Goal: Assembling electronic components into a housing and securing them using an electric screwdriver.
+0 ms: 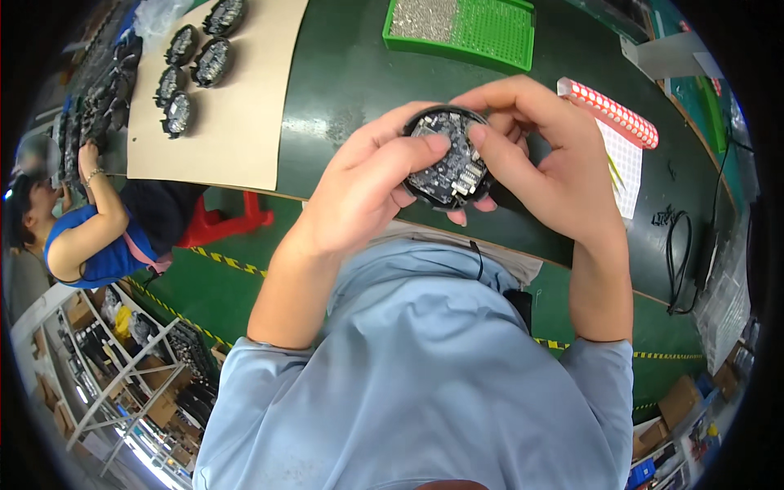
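Both of my hands hold a round black housing with a circuit board [445, 173] in it, above the table's near edge. My left hand [367, 167] grips its left side, the thumb lying on the board and fingers curled beneath. From the right, my right hand [547, 151] holds the rim, with the thumb pressed on the board's upper right part. Some fingertips show below the housing. Whether a small part sits under the right thumb is hidden.
Several similar round units [212, 61] lie on a tan board [245, 122] at left. A green tray [490, 57] with small metal parts stands at the back. A red-and-white dotted roll [612, 113], a label sheet [625, 171] and a black cable [674, 261] lie right. Another person [90, 233] works far left.
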Demonstrator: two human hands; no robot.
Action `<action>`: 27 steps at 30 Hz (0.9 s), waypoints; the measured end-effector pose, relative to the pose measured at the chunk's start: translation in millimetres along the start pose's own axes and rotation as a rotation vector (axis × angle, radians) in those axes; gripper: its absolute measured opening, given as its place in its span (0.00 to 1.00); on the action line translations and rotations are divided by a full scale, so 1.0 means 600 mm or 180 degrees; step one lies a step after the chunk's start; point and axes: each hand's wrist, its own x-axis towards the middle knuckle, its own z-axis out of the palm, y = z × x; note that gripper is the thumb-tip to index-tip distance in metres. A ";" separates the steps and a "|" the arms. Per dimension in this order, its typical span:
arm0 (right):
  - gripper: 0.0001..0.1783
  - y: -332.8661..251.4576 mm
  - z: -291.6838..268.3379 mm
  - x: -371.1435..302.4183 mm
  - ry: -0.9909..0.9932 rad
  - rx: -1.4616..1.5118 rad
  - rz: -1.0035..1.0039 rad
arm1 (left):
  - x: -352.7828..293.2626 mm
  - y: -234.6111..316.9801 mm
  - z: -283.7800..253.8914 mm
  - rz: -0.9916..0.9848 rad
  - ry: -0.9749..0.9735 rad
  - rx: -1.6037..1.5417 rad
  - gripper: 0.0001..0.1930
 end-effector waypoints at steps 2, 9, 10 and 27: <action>0.10 0.005 0.005 0.001 0.0065 -0.0013 -0.0068 | 0.003 -0.004 0.002 0.0019 0.0077 -0.0032 0.18; 0.10 0.005 0.010 -0.005 0.0079 -0.0243 0.0038 | -0.004 -0.009 0.000 -0.0101 0.0144 -0.0117 0.16; 0.10 0.007 0.005 -0.003 0.0069 -0.0238 0.0027 | -0.006 -0.008 0.002 -0.0090 0.0156 -0.0114 0.16; 0.20 -0.002 0.036 -0.005 -0.0276 0.1523 0.0634 | -0.009 -0.024 -0.002 0.0352 0.0307 -0.0581 0.16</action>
